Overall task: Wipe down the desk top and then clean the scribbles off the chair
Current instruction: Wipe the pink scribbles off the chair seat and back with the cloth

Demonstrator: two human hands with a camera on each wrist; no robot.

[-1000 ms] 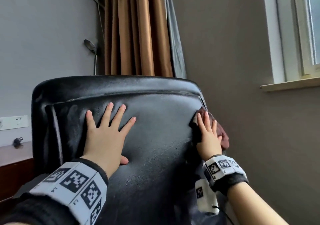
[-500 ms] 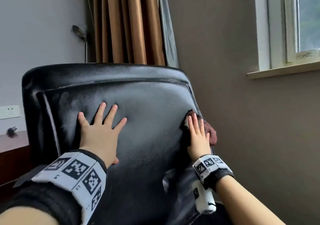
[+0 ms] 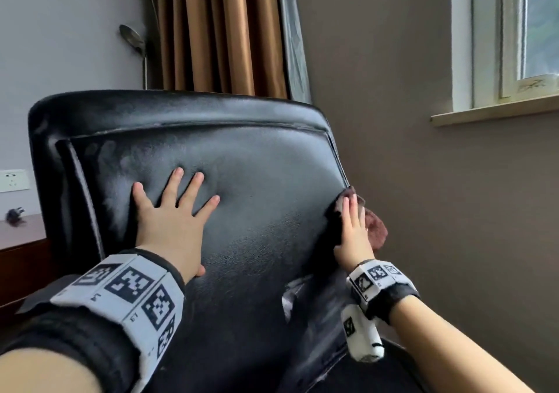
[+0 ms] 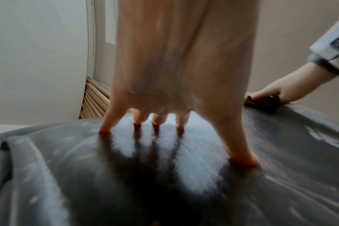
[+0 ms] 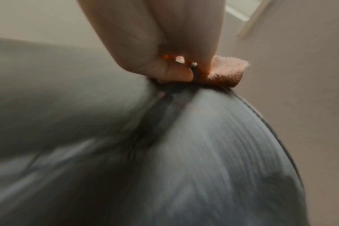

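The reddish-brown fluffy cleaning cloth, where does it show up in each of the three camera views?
Head: the reddish-brown fluffy cleaning cloth sits right of centre, under the right hand at the right edge of the black leather chair back.
Left wrist: far right, a dark wad under that hand on the chair's edge.
Right wrist: upper centre-right, poking out beyond the fingers.
Shared landmark: the chair back's right edge.

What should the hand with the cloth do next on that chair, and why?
Probably sweep the cloth leftward across the chair back. The right hand presses it at the far right edge, the left hand lies flat, and pale smears show upper left.
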